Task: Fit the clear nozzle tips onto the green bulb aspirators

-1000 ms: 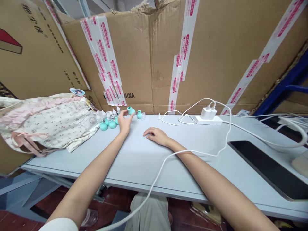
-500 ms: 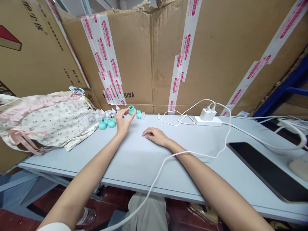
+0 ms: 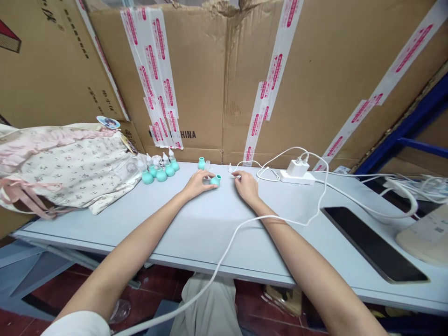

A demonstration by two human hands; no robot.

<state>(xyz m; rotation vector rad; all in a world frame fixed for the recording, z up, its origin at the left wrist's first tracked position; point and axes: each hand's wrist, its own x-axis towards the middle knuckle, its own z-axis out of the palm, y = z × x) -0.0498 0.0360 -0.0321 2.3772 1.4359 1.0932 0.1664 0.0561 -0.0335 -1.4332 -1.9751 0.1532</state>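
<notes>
My left hand [image 3: 198,184] is closed around a teal rubber bulb [image 3: 216,180], its open mouth tilted to the right, above the table [image 3: 196,228]. My right hand [image 3: 246,186] is beside it with fingers bent and slightly apart. Just beyond those fingertips stands a small clear-white nozzle tip [image 3: 230,167]. Farther back, another teal bulb [image 3: 201,163] without a nozzle stands upright, with a small clear cap [image 3: 207,165] close by. To the left is a cluster of several teal bulbs [image 3: 161,175] fitted with pale nozzles.
A floral cloth bag [image 3: 70,163] lies at the left. At the right are a white power strip [image 3: 297,177] with a charger [image 3: 298,167] and a black phone [image 3: 373,245]. One white cable [image 3: 241,226] crosses over my right forearm. Cardboard boxes [image 3: 196,84] line the back.
My left hand has brought the teal bulb from the back toward the right and nearer to me. My right hand has moved right and forward, up to the nozzle tip.
</notes>
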